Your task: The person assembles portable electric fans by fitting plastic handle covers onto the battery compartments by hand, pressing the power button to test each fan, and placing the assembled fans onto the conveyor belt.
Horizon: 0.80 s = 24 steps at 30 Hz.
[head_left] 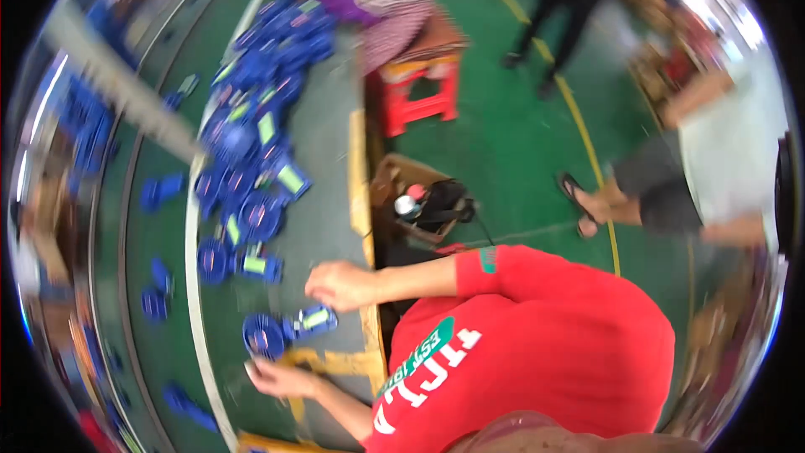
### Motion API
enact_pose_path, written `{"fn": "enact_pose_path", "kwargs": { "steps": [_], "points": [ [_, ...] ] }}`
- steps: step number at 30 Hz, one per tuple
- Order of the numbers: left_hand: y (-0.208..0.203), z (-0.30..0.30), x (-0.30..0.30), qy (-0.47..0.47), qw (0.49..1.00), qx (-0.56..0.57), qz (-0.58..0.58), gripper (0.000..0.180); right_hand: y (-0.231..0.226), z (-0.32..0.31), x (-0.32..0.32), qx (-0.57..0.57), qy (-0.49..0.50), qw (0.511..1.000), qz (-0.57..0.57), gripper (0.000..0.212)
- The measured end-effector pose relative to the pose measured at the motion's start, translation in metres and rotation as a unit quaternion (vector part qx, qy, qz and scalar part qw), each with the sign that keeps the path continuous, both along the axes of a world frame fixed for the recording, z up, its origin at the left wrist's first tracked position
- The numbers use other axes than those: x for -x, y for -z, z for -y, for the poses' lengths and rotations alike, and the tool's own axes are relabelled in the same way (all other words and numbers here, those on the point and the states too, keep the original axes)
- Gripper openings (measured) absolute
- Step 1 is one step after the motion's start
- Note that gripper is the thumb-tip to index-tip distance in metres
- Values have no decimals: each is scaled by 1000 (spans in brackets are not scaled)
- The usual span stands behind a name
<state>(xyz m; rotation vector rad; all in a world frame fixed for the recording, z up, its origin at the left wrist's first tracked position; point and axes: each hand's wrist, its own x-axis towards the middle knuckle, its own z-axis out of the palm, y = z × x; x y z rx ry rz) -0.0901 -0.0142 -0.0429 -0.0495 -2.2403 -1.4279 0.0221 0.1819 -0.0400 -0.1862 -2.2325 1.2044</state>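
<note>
On the grey-green worktable in front of me lies a blue piece (265, 335) with a round, ring-like head and a short arm bearing a pale-green patch; its exact kind is unclear. My left hand (283, 379) is at the near side of the round head, its fingertips drawn together in a pinch beside the rim. Something pale shows at those fingertips, too small to name. Just beyond the patched arm, my right hand (344, 284) hovers with curled fingers, apart from the piece; whatever it may hold is hidden. Farther along lies a heap of similar blue pieces (251, 143).
Left of a white rail (194, 302) runs a green conveyor belt with scattered blue parts (155, 304). Yellow tape (360, 176) marks the table edge. An open cardboard box (390, 176) and a red stool (419, 96) stand to the right. Other people sit and stand nearby.
</note>
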Motion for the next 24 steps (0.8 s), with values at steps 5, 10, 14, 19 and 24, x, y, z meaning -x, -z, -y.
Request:
{"fn": "enact_pose_path", "kwargs": {
  "steps": [5,10,14,19,24],
  "points": [
    [0,-19,-15,55,989,-112,77,41,-25,-11,12,34,-5,992,125,20],
    [-6,-9,-35,37,978,-151,136,43,-42,-7,24,-2,-135,964,229,33],
    [-25,-10,-47,66,968,-114,213,48,-48,3,34,-87,-181,945,257,38],
    [-31,-19,-61,134,945,-35,295,39,-47,2,37,-113,-213,931,275,42],
    [-20,-28,-72,180,944,-115,251,36,-54,2,40,54,-276,864,417,41]
  ]
}}
